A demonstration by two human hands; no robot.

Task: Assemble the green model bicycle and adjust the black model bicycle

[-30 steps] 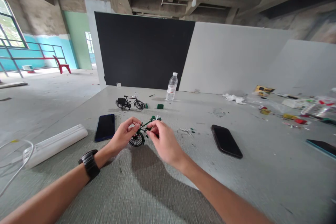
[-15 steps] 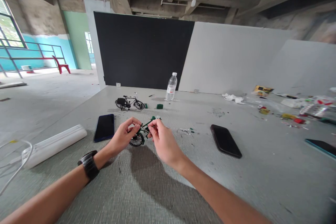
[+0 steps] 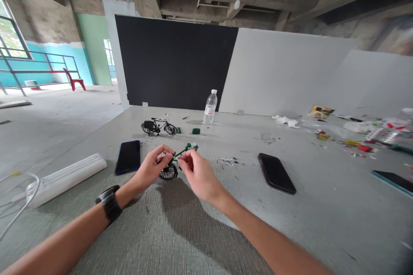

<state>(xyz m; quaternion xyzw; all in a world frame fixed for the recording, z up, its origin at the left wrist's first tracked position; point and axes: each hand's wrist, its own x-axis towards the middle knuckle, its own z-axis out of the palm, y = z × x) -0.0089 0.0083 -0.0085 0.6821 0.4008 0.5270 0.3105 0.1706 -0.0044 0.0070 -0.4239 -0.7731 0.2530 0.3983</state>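
My left hand (image 3: 151, 168) pinches the green model bicycle (image 3: 174, 161) at its frame, fingers closed on it; the wheel rests on the grey table (image 3: 226, 223), centre front. My right hand (image 3: 196, 174) has fingertips drawn together at the frame's middle; whether they grip a small part I cannot tell. Beyond stands a plastic bottle (image 3: 210, 107), upright and capped, contents too clear to judge. A finished black bicycle (image 3: 159, 126) stands left of it. A blue phone (image 3: 128, 157) lies to the left, a black phone (image 3: 276, 172) to the right.
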